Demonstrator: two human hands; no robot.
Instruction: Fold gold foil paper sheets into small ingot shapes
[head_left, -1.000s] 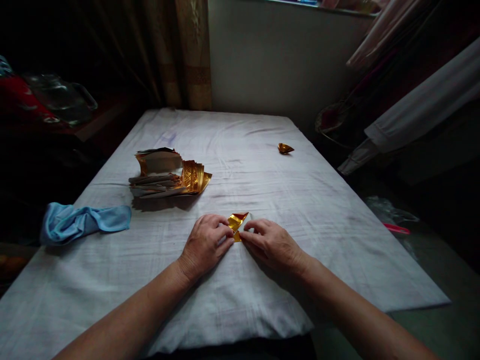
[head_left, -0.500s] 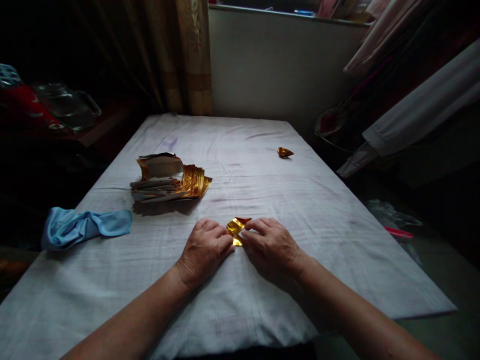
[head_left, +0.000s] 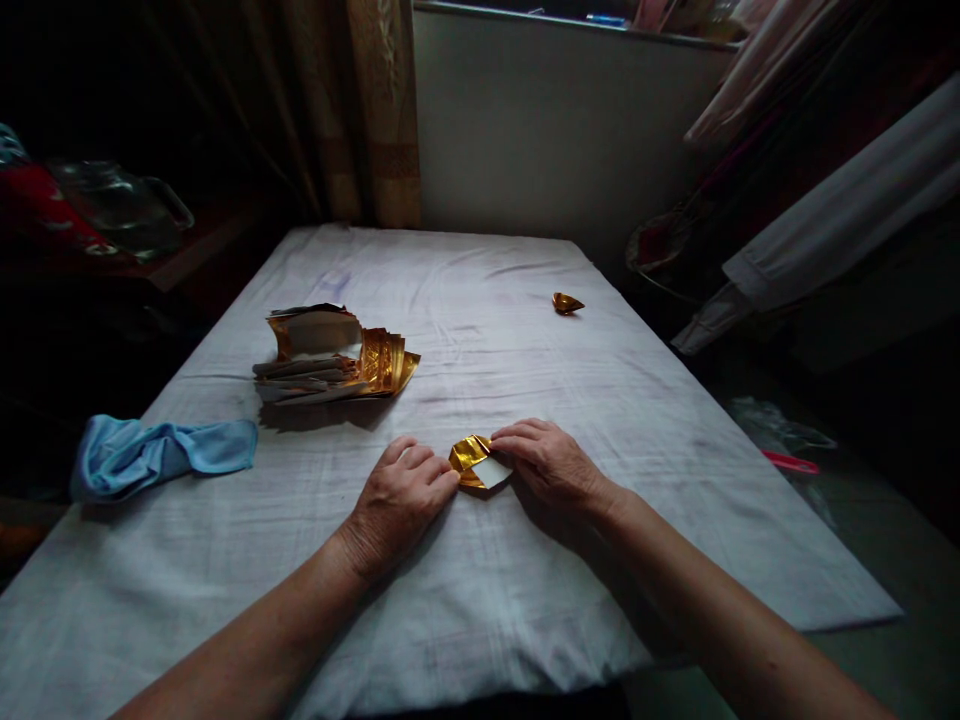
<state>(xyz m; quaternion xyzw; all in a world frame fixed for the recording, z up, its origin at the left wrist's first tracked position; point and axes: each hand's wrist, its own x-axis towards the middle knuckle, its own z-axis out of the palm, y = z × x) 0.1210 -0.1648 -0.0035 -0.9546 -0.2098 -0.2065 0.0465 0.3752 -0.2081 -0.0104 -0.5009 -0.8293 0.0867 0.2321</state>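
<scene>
Between my hands, on the cloth-covered table (head_left: 420, 600), lies a partly folded sheet of gold foil paper (head_left: 471, 452), with a pale underside patch showing at its front right. My left hand (head_left: 405, 500) grips its left edge, thumb and fingers closed at the corner. At the upper right edge, my right hand (head_left: 551, 462) pinches the paper with its fingertips; its thumb is mostly hidden. A stack of gold foil paper sheets (head_left: 337, 360), curved and fanned, rests farther back on the left. One folded gold paper piece, ingot-shaped (head_left: 567, 303), sits at the back right.
A crumpled blue cloth (head_left: 165, 455) lies near the table's left edge. Beyond that side, a glass jug (head_left: 120, 205) stands on a dark shelf. Clothes (head_left: 817, 240) hang at the right, above a plastic bag and a red-handled item (head_left: 791, 462) low down. A curtain and wall are behind.
The fold has opened toward the front right, so more of the pale underside shows. My right hand has moved slightly up and away from my left hand.
</scene>
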